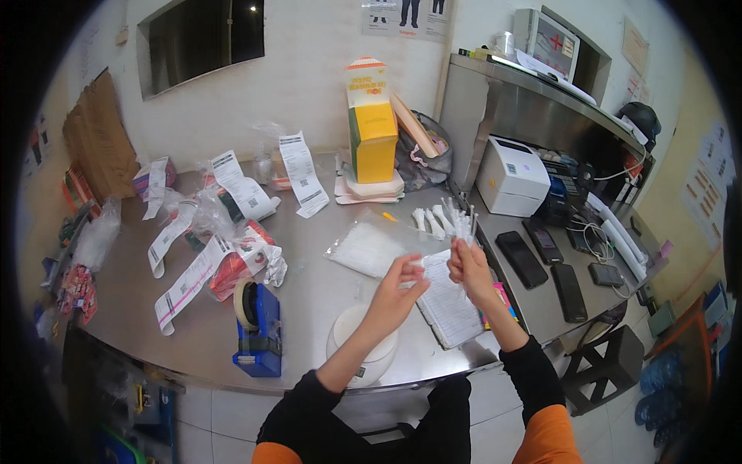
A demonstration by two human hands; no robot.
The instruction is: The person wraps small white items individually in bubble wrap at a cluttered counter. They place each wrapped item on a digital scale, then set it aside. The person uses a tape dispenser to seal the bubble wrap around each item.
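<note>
My right hand is closed round a bundle of thin white plastic strips, whose ends stick up above the fist. Just left of it, my left hand has its fingers apart and slightly curled, with nothing visible in it. Beneath the hands lies an open notebook with lined, written pages. Beyond the left hand, a clear plastic bag contains more white strips. Several small white bundles rest behind the notebook. A round white scale is partly covered by my left forearm.
A blue tape dispenser stands at the front left. Wrapped parcels with paper slips crowd the table's left. Behind are a yellow carton and a dark bag. To the right are a white label printer, several phones and cables.
</note>
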